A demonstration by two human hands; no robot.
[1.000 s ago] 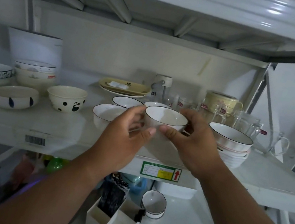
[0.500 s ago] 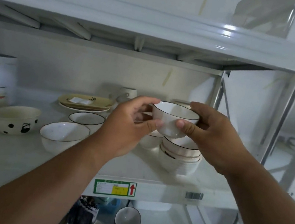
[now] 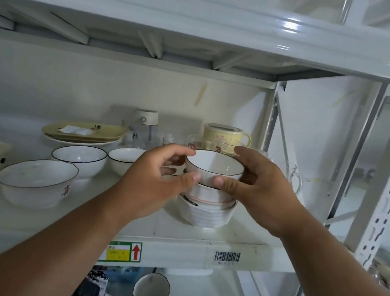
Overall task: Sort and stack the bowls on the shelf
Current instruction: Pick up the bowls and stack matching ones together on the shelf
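- A white bowl (image 3: 213,168) with a thin dark rim sits atop the stack of bowls (image 3: 205,208), held by both hands.
- The left hand (image 3: 156,182) and right hand (image 3: 259,190) each curl thumb and fingers round its sides.
- Left of the stack stand three loose white dark-rimmed bowls (image 3: 79,157); the nearest bears a red mark I can't read.
- Below the stack, the shelf (image 3: 171,245) edge carries a barcode sticker (image 3: 227,256) and a green label with a red arrow (image 3: 124,253).

Both hands hold one small white ceramic bowl with a thin dark rim (image 3: 213,168). The left hand (image 3: 156,182) grips its left side, the right hand (image 3: 259,188) its right side. The bowl sits on top of a stack of white ribbed bowls (image 3: 205,208) on the white metal shelf (image 3: 171,245). Left of the stack stand three more white dark-rimmed bowls (image 3: 78,161).
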